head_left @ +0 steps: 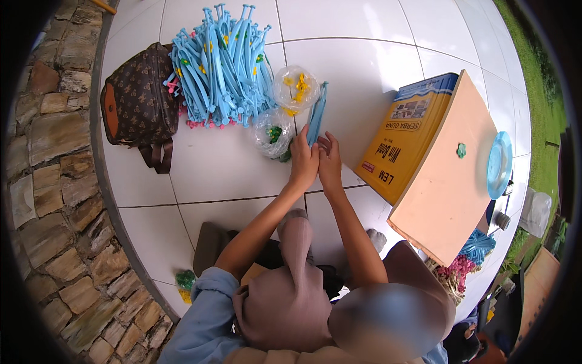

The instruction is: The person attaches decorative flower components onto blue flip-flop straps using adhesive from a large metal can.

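Observation:
My left hand (304, 160) is closed round the lower end of a light blue plastic strap (316, 116) that points away from me; it may be more than one strap. Close beside it, my right hand (330, 162) has bent fingers against the same end. The fingers hide that end. Just left of the hands lies a clear plastic bag of green flower-shaped pieces (274, 132). Beyond it sits a clear bag of yellow pieces (298, 86). A large heap of light blue straps (221, 73) with knobbed ends, some bearing yellow or green flowers, lies at the far left.
A brown patterned backpack (140, 97) stands left of the heap. To the right, a yellow-and-blue tin (403, 133) supports a peach board (445, 182) with a green flower piece (461, 150) and a light blue plate (499, 165). Blue and pink bundles (476, 247) lie behind it. A stone strip borders the left.

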A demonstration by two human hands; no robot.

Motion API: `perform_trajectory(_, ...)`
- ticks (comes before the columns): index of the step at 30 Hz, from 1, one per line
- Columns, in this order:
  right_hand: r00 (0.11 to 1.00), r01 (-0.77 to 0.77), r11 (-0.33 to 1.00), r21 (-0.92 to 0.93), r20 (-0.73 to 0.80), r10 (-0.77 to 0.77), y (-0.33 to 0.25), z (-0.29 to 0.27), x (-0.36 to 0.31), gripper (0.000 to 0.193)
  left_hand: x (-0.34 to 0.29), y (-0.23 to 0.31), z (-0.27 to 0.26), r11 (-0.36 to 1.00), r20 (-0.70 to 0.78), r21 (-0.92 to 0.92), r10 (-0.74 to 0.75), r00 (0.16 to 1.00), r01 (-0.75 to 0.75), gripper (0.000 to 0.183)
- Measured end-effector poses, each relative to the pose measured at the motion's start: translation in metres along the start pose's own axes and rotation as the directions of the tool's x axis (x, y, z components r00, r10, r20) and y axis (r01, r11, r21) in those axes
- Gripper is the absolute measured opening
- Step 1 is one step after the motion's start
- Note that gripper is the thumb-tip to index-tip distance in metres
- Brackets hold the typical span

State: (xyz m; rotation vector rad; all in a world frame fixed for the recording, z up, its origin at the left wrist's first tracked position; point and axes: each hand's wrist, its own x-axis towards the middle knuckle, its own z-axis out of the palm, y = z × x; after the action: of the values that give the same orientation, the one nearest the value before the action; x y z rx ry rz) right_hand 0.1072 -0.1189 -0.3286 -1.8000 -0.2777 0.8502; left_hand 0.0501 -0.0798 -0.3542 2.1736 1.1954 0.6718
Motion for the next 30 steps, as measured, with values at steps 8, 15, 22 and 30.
perform_trajectory(8, 0.991, 0.129, 0.991, -0.032, 0.045, -0.127, -0.065, -0.013, -0.025, 0.043, 0.018, 0.063, -0.061, 0.323, 0.434, -0.772, -0.361, 0.825, 0.548, 0.030)
perform_trajectory(15, 0.818, 0.560, 0.819, 0.124, 0.073, -0.570, -0.221, -0.050, -0.090, 0.042, 0.060, 0.181, -0.176, 0.284, 0.196, -0.933, -0.119, 0.973, 0.223, 0.028)
perform_trajectory(22, 0.614, 0.787, 0.535, -0.308, 0.300, -0.730, -0.346, -0.168, -0.124, 0.042, 0.067, 0.297, -0.228, 0.479, 0.179, -0.875, 0.180, 0.967, 0.073, 0.033)
perform_trajectory(30, 0.827, 0.558, 0.824, -0.103, -0.021, -0.562, -0.295, -0.295, -0.185, 0.035, 0.016, 0.363, -0.190, 0.328, 0.464, -0.870, 0.298, 0.834, 0.367, 0.041)
